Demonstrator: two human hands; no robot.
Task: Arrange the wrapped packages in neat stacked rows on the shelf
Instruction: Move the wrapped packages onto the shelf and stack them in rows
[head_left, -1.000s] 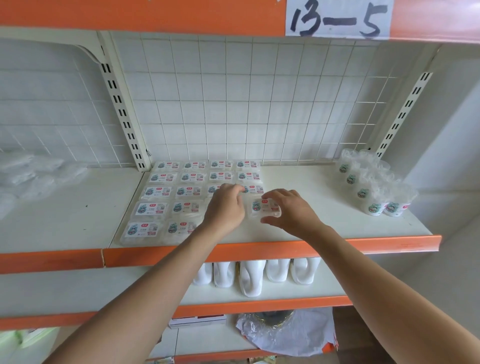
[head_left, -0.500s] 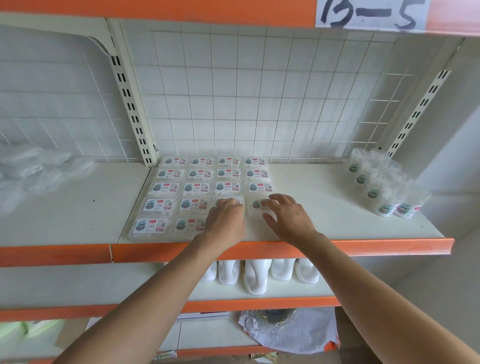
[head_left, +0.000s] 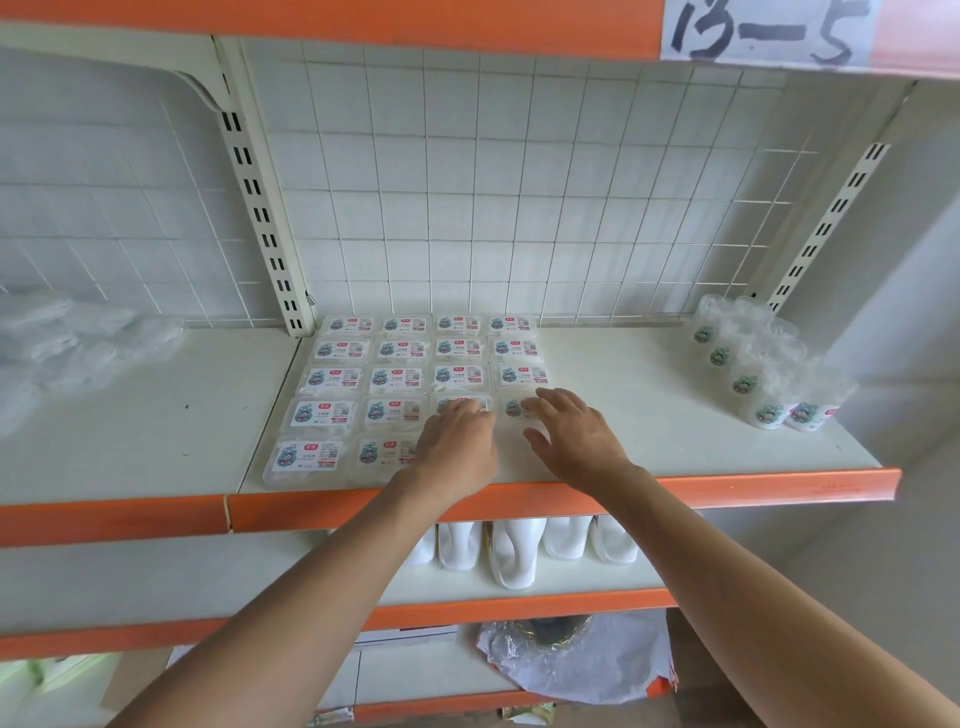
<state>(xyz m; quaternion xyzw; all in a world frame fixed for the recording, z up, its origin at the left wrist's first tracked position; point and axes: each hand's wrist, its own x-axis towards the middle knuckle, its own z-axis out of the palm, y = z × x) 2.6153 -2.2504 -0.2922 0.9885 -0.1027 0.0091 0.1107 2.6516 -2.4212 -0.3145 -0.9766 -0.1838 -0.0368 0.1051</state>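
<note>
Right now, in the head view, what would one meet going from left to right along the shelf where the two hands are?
Heap of clear plastic → front-left wrapped package → left hand → right hand → bundled cups. The other packages overlap the hands, so they are left out.

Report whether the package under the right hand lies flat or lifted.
Flat: the package lies label-up on the shelf under the spread right hand.

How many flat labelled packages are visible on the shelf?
18: four packages in each of the four back rows, two at the front left. The left hand may hide another, and any stacked beneath would not show.
</note>
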